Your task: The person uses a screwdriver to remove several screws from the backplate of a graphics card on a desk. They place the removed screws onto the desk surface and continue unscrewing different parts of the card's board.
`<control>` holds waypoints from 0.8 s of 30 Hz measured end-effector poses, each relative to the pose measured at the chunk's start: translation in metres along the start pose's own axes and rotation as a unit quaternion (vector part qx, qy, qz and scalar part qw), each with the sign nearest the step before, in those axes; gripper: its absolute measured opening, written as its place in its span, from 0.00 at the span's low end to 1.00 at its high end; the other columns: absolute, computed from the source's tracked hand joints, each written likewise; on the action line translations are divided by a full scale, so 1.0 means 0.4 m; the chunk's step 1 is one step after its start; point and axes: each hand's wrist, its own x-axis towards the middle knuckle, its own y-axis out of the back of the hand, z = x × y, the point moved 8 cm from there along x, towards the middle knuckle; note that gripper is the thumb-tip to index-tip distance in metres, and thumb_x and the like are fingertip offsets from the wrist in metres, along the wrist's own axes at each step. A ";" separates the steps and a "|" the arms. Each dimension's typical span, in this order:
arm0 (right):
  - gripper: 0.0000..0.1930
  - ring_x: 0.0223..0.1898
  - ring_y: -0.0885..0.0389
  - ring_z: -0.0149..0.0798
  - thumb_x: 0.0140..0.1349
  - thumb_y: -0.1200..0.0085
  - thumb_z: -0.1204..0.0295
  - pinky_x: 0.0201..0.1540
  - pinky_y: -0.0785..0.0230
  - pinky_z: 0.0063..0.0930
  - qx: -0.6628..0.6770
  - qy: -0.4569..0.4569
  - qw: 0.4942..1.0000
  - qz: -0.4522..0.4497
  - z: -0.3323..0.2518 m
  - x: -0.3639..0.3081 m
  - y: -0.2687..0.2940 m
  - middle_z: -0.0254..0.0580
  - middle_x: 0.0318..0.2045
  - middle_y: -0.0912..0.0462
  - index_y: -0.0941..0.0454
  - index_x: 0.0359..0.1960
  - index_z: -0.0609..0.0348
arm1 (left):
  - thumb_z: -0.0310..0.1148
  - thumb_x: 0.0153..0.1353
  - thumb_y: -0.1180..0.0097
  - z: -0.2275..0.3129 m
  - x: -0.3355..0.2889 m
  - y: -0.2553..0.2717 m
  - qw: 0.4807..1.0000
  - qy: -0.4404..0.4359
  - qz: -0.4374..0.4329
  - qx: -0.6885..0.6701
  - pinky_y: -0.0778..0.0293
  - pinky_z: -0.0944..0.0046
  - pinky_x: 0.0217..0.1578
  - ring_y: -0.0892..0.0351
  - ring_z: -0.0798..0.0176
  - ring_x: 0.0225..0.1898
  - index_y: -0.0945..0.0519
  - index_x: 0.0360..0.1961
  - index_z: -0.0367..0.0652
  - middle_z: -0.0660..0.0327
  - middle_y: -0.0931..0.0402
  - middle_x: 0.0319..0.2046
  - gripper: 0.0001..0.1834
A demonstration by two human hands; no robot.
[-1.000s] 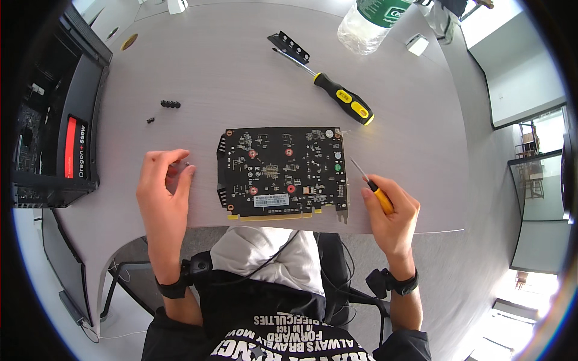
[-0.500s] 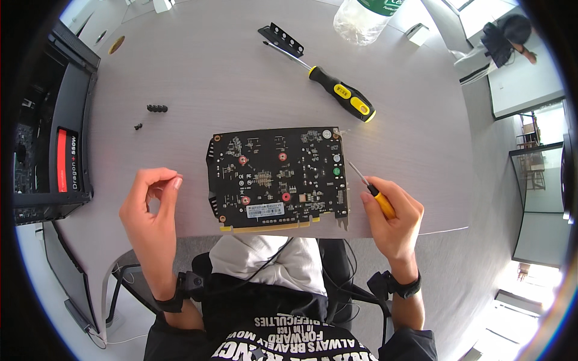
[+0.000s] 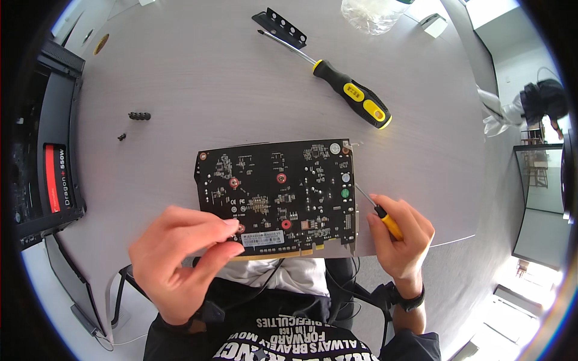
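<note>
A black graphics card (image 3: 265,192) lies on the desk with its circuit side up and its gold edge connector toward me. Several red-ringed screw points show on it. My left hand (image 3: 177,265) hovers over the card's lower left corner, beside one red ring (image 3: 241,228). Its thumb and index fingertip are bent toward each other with a small gap, and I see nothing clear between them. At the card's right edge, my right hand (image 3: 400,234) is closed around a small yellow-and-black screwdriver (image 3: 390,225), its thin shaft pointing up and left.
A larger black-and-yellow screwdriver (image 3: 352,93) lies beyond the card, near a black perforated bracket (image 3: 279,27). Small black screws (image 3: 139,116) lie at left, next to an open computer case (image 3: 60,138). A clear plastic bottle (image 3: 373,15) stands at the back.
My left hand has moved right, from beside the card to over its lower left corner, and its fingertips have parted. The right hand still holds the small screwdriver. My view has shifted slightly.
</note>
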 end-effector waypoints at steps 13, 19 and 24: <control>0.18 0.16 0.32 0.36 0.47 0.29 0.83 0.20 0.41 0.28 -0.018 0.006 1.000 -0.018 -0.002 0.007 -0.001 0.36 0.18 0.27 0.13 0.43 0.62 | 0.13 0.45 0.29 0.044 0.027 -0.089 0.997 -0.048 -0.054 0.015 0.30 0.68 0.26 0.19 0.63 0.28 0.16 0.33 0.40 0.58 0.15 0.29 0.15; 0.19 0.16 0.32 0.34 0.48 0.29 0.83 0.19 0.41 0.27 -0.014 0.019 0.999 -0.025 -0.001 0.008 0.005 0.35 0.18 0.28 0.14 0.44 0.62 | 0.18 0.39 0.25 0.054 0.034 -0.107 0.991 -0.081 -0.070 0.076 0.32 0.71 0.22 0.25 0.65 0.28 0.11 0.34 0.46 0.67 0.18 0.29 0.18; 0.19 0.16 0.31 0.35 0.48 0.29 0.83 0.19 0.40 0.27 -0.002 0.025 0.999 -0.028 0.003 0.004 -0.003 0.35 0.19 0.27 0.14 0.45 0.61 | 0.16 0.41 0.28 0.062 0.024 -0.120 0.989 -0.068 -0.080 0.104 0.34 0.68 0.25 0.27 0.63 0.28 0.12 0.35 0.44 0.64 0.18 0.29 0.18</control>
